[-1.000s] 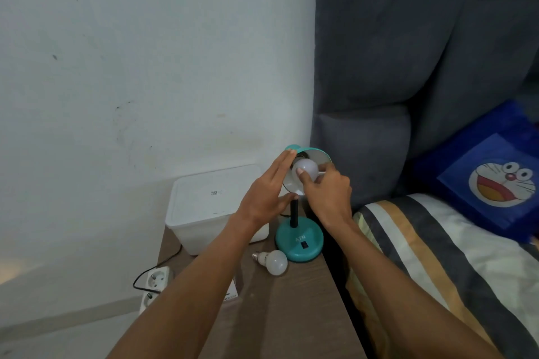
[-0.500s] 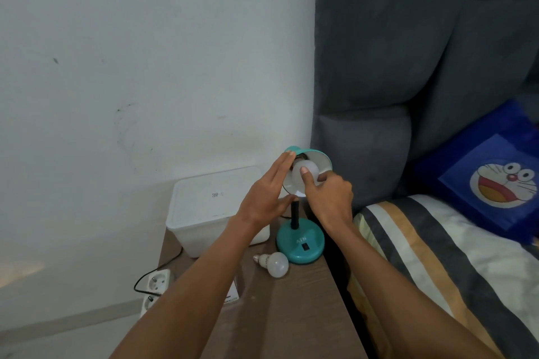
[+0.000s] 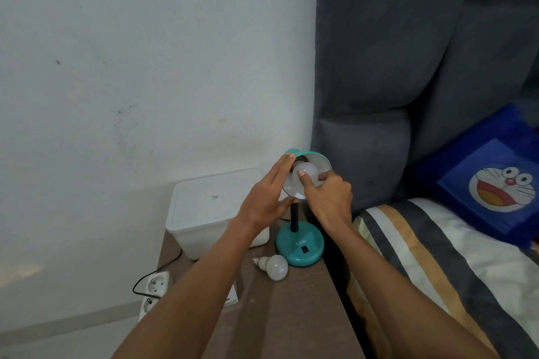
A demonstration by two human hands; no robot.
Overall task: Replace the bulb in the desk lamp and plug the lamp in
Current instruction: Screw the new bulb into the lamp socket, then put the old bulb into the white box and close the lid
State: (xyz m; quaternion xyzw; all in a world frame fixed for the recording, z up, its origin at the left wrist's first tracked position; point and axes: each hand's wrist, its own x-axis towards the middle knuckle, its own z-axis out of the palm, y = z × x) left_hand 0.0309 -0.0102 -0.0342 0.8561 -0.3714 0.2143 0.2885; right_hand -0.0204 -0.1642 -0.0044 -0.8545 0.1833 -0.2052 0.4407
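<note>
Twisting the white frosted round bulb (image 3: 306, 173) into our teal desk lamp's shade (image 3: 319, 158)

Right hand (image 3: 328, 198) pinches it, thumb shifted round since a second ago; left hand (image 3: 267, 197), fingers straight, steadies the shade beside it, so seating's underway.

Two bare forearms entered from the bottom edge of the view, with no sleeves visible anywhere along their length. Left hand (image 3: 267, 198) and right hand (image 3: 328, 198) were both bare: no gloves, rings, watch or wristbands seen at either wrist. Fingernails were short; one pale nail showed plainly on the right hand's thumb (image 3: 300, 173). Forearms were slim and smooth, with no markings or tattoos made out. Nothing of the body beyond the forearms fell within view.
</note>
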